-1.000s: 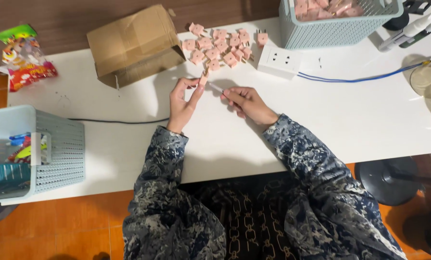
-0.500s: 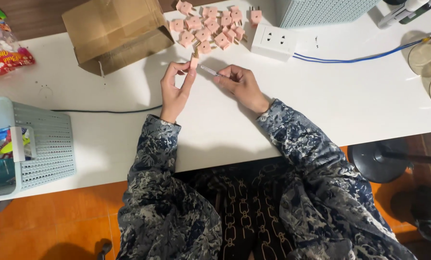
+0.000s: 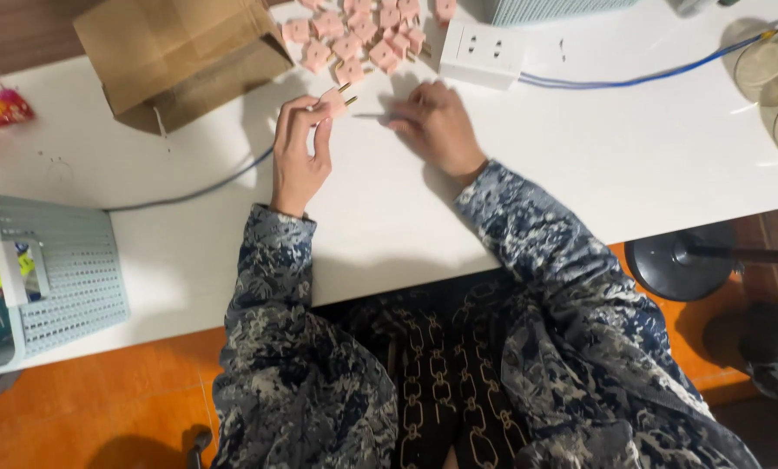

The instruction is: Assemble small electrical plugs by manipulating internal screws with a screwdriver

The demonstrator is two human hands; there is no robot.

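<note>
One pink plug with two brass pins is pinched between the fingertips of the left hand, just above the white table; the pins point up and to the right. The left fingers are clamped together on the plug body. The right hand rests palm down on the table just right of the plug, its fingers closed on a thin grey rod-like piece lying between the two hands; what this piece is cannot be told. Far of both hands lies a loose pile of pink plugs, and just right of the pile sits a white socket block with a blue cable running right. A brown cardboard box stands far left. A light blue perforated basket sits at the near left table edge.
</note>
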